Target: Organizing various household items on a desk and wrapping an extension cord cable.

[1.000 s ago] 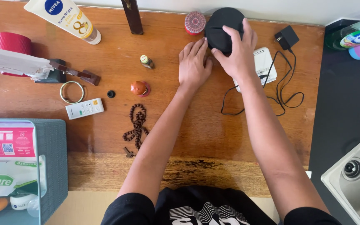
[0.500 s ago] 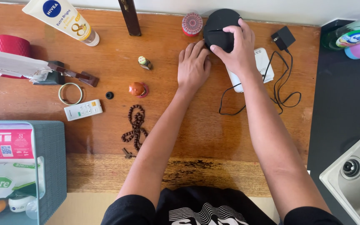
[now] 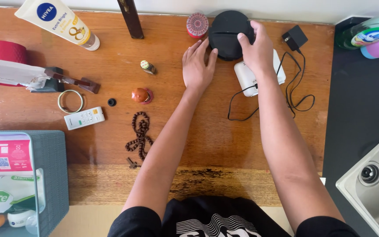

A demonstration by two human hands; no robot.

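A round black object [image 3: 227, 33] stands at the back of the wooden table [image 3: 198, 131]. My right hand [image 3: 255, 48] grips its right side, thumb in front and fingers over the top. My left hand [image 3: 197, 66] lies flat on the wood just left of it, fingertips touching its lower left edge. Under my right wrist sits a white box-shaped device [image 3: 246, 77] with a black cable [image 3: 294, 98] running to a black plug adapter [image 3: 294, 37].
A small patterned red tin [image 3: 197, 24] stands beside the black object. Brown prayer beads [image 3: 140, 135], a small orange-red figure [image 3: 140, 95], a tiny bottle [image 3: 147, 66], a white remote [image 3: 84, 118], a ring [image 3: 70, 101] and a lotion tube [image 3: 58, 22] lie left. A grey basket [image 3: 44, 175] and a sink [image 3: 373, 180] flank the front.
My right hand has shifted from covering the black object's front to gripping its right side. The left hand has stayed beside it. The view has drifted slightly.
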